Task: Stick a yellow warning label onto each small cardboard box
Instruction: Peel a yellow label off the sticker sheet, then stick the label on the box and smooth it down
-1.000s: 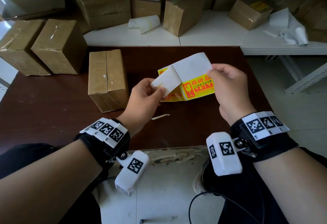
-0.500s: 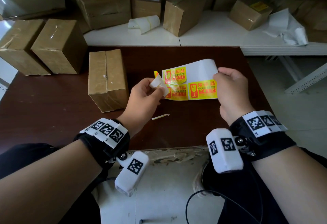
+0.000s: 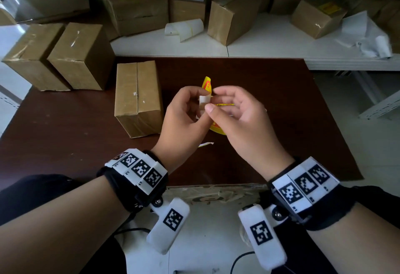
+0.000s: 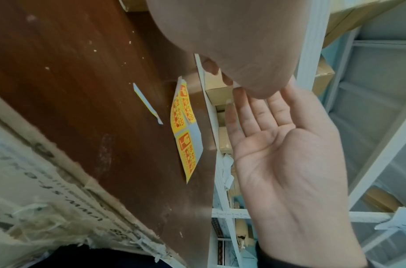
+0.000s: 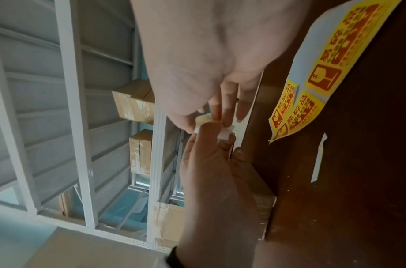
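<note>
Peeling is the step in hand: the left hand [image 3: 184, 113] pinches a small white label corner [image 3: 204, 100], right hand [image 3: 238, 113] relaxed, fingertips touching it. Lift it slowly off the label sheet [image 5: 312, 94], sticky side clear of skin, then press it onto the cardboard box [image 3: 138, 98].

1. Landmark: the cardboard box [image 3: 138, 98] lying on the brown table [image 3: 65, 135].
2. Right of the box, both hands meet above the table, the left hand [image 3: 184, 120] just beside it and the right hand [image 3: 240, 117] farther right; a sheet of yellow labels [image 3: 217, 129] lies under them.
3. Left and behind the box, two upright boxes [image 3: 60, 57] block the table's far left corner.
4. Nearer than the box, bare tabletop runs to the edge, holding only a paper sliver [image 3: 205, 144].
5. Beyond the box, a white shelf [image 3: 259, 44] carries more boxes and a label roll [image 3: 184, 28].
</note>
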Demonstrator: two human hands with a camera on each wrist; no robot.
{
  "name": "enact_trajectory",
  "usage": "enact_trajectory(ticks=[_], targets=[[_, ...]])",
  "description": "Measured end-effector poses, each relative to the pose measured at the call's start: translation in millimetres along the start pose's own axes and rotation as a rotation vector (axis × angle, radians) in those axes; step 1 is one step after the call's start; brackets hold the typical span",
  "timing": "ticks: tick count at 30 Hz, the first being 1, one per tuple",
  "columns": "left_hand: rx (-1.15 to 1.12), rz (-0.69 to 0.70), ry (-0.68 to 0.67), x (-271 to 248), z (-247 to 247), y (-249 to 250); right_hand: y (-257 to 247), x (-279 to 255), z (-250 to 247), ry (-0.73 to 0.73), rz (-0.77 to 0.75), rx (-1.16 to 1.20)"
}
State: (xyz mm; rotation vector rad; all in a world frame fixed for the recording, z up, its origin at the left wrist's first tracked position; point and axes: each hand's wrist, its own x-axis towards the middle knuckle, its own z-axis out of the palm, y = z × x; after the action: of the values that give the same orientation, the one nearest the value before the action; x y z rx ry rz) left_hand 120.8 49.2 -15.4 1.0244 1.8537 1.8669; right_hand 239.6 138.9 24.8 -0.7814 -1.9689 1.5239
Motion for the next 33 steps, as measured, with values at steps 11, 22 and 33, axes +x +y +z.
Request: enact_trajectory(ticks=[11, 22, 33], targets=[[0.244, 0.264, -0.075, 4, -11, 9, -14, 18, 10, 0.064, 0.146, 0.396], [0.234, 0.23, 0.168, 16, -49, 36, -39, 15, 13, -0.131, 0.095, 0.449], [0.122, 0.164, 0.124, -12, -87, 60, -55, -9, 1, -0.23, 0.089, 0.302]])
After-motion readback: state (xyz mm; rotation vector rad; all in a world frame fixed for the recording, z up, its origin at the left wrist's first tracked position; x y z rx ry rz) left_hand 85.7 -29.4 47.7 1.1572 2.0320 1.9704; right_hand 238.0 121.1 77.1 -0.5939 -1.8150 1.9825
